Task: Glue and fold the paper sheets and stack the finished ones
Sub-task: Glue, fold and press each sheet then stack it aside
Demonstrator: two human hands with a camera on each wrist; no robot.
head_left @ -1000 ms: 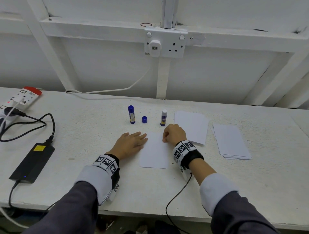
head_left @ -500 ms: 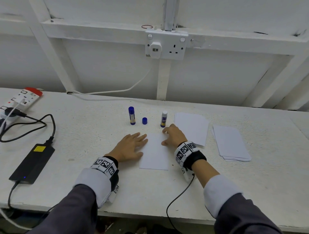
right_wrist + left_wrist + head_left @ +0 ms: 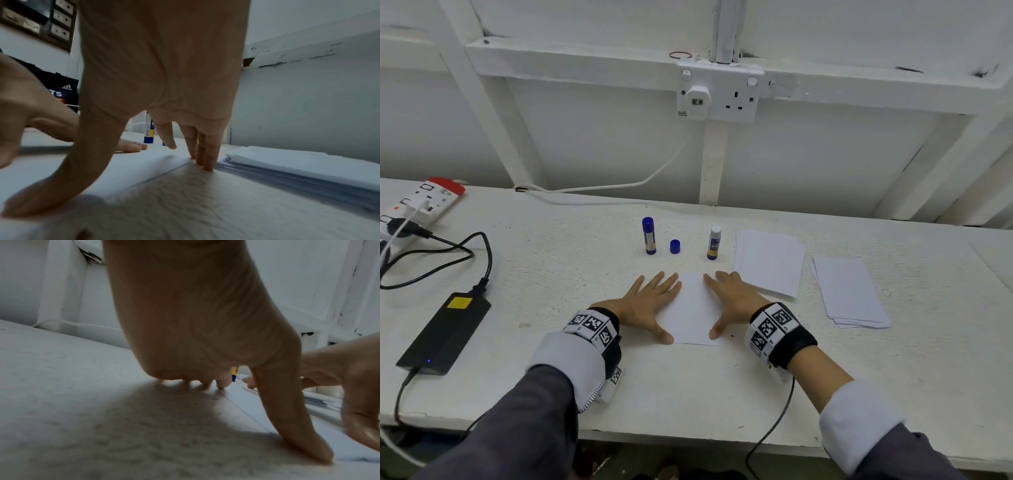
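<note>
A folded white sheet point(image 3: 693, 308) lies flat on the table between my hands. My left hand point(image 3: 650, 301) rests flat along its left edge, thumb point(image 3: 298, 426) on the near corner. On the sheet's right edge my right hand point(image 3: 729, 301) lies flat with spread fingers point(image 3: 205, 155), its thumb point(image 3: 68, 170) pressing the paper. Behind the sheet stand a capped blue glue stick point(image 3: 649, 236), a loose blue cap point(image 3: 675, 246) and an uncapped glue stick point(image 3: 714, 242). Two paper stacks lie to the right: one close point(image 3: 768, 262), one farther point(image 3: 849, 291).
A black power adapter point(image 3: 445, 330) with its cable sits at the left, and a power strip point(image 3: 417, 205) lies at the far left back. A wall socket point(image 3: 719, 90) is mounted on the white wall above the table point(image 3: 551, 274).
My right hand uncurled from a fist at the sheet's top right and now lies flat on its right edge. The left hand slid a little closer onto the left edge.
</note>
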